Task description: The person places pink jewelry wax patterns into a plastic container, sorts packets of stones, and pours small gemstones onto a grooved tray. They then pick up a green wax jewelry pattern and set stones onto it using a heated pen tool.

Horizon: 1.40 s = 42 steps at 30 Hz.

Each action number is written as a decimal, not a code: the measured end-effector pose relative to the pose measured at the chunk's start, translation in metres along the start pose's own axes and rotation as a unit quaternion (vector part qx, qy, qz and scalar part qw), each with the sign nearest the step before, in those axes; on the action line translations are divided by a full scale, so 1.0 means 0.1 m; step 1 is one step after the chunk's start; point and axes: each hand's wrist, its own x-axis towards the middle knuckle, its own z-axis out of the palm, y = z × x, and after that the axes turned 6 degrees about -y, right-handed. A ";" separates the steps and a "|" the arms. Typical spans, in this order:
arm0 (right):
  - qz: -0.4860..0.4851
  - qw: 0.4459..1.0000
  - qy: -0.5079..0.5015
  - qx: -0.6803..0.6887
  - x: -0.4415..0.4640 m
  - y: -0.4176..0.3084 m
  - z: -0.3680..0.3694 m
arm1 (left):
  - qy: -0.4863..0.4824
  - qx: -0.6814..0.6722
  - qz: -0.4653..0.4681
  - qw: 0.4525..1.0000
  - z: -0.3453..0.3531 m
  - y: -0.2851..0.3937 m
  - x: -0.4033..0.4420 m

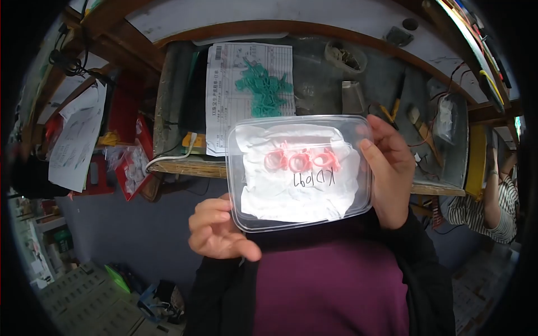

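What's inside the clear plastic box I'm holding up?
Inside the clear plastic box, three pink ring-shaped pieces lie in a row on crumpled white lining. Anything beneath that lining is covered, so I can't tell what's there.

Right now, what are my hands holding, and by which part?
A clear container: your right hand grips its right edge; your left hand is at its lower-left side, its grip unclear.

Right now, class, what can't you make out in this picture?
In the head view:
White printed paper sheet: lower right corner hidden behind the white-lined clear rectangular plastic box.
Its fine print: too small; some covered by green branching pieces.
Person in black-and-white striped top: partly lost in the dark lens edge.
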 end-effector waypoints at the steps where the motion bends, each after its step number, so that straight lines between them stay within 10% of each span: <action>1: -0.008 1.000 0.000 -0.011 0.00 0.01 0.00 | -0.006 0.016 -0.052 0.999 -0.03 0.05 0.01; 6: -0.001 1.000 -0.007 0.006 -0.02 -0.02 0.01 | -0.014 -0.053 -0.355 0.933 -0.14 0.19 0.08; 13: -0.026 0.999 -0.028 -0.002 0.00 0.03 -0.03 | -0.034 -0.172 -0.471 0.864 -0.12 0.27 0.26; 42: -0.009 0.980 -0.155 0.127 -0.01 -0.45 -0.11 | -0.097 -0.332 -0.554 0.757 -0.08 0.49 0.77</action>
